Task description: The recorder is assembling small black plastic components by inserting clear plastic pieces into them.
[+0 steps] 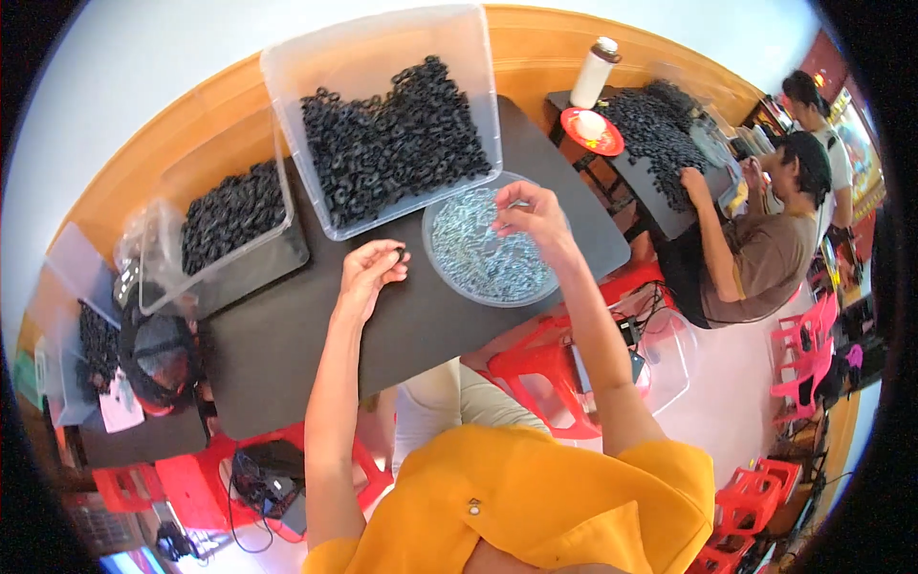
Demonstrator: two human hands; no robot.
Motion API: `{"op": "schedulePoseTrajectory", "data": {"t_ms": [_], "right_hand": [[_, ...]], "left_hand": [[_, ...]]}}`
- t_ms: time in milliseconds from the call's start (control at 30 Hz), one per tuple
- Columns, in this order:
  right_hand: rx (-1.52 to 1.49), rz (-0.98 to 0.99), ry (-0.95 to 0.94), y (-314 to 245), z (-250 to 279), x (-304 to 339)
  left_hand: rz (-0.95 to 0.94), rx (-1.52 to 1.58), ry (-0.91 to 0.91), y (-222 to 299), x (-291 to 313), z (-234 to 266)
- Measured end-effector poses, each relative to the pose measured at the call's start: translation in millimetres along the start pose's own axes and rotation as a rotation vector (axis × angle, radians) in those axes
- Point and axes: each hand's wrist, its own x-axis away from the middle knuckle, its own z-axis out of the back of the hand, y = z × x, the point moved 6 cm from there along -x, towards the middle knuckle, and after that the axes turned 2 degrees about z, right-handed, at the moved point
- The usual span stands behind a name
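Over the dark table (277,354), my left hand (368,273) pinches a small black part (400,253) between thumb and fingertips. It is nearest the front edge of a large clear bin (382,215), heaped with black ring-like plastic pieces (392,143). My right hand (531,215) hovers above a round clear tub (497,298) full of small silvery metal pieces (478,253), which look like pins or screws. Its fingers are closed together, and whatever they hold is too small to make out. The two hands are apart.
A lower clear box (229,273) of black pieces stands left of the bin. At the far left is another person's capped head (158,354). Co-workers (765,230) sit and stand at the right, by a table with black pieces (655,139), a bottle (595,75) and a red plate (593,142). Red stools (545,373) stand below.
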Motion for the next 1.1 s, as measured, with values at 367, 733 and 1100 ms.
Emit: {"op": "schedulePoseTrajectory", "data": {"t_ms": [367,733,1100], "right_hand": [[0.697,-0.024,0.185,18,27,7],[1.050,0.169,-0.046,29,-11,8],[0.190,0.329,0.455,-88,11,19]], "left_hand": [[-0.029,-0.006,-0.009,1,1,3],[-0.030,-0.011,-0.004,1,2,2],[-0.026,0.006,-0.012,-1,-1,5]]}}
